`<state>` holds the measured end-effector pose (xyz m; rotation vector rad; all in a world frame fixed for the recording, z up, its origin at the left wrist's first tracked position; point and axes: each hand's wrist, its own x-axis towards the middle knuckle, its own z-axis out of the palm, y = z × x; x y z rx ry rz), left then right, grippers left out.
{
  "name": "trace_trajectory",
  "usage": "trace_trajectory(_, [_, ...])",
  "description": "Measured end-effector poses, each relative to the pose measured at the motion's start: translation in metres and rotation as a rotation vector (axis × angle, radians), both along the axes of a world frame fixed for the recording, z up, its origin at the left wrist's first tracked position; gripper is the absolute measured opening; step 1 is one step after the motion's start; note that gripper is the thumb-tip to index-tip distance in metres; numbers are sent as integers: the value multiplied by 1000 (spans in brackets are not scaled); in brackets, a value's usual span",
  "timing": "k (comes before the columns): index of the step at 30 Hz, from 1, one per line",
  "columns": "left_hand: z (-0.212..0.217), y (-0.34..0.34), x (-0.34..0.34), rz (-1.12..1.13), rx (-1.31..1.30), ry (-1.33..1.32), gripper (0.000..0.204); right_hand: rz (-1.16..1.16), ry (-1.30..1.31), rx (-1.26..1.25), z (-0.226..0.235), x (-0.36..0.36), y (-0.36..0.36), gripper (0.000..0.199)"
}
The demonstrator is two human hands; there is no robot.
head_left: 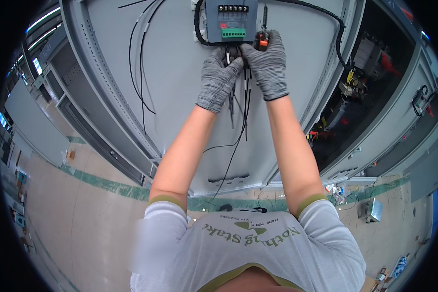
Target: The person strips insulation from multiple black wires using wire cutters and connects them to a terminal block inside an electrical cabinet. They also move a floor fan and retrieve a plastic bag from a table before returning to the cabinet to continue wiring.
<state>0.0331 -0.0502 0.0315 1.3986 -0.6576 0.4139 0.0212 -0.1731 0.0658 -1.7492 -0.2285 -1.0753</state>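
Both my hands wear grey knitted gloves and meet just below a grey terminal module (232,33) with a green connector and a row of black screw terminals. My left hand (218,80) is closed on a bundle of black wires (232,53) at the module's lower edge. Against its right side, my right hand (268,63) pinches the same bundle between thumb and finger. Tucked in that hand is a screwdriver (263,42) with an orange and black handle, its thin shaft pointing up. Loose black wire ends (246,104) hang beneath the hands. The fingertips are partly hidden.
The module sits on a grey cabinet panel (180,126) framed by perforated uprights (113,95). A black sleeved cable (337,29) arcs at the upper right; loose wires (142,68) hang at left. An open dark cabinet (360,87) stands right. A metal box (371,210) rests on the floor.
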Motion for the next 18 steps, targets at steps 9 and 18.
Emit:
trace_trajectory(9, [17,21,-15,-31,195,84,23,494,319,163,10,-13,-22,31])
trace_trajectory(18, [24,32,-21,-209,172,103,26,994,344,451,2,-22,-17,24])
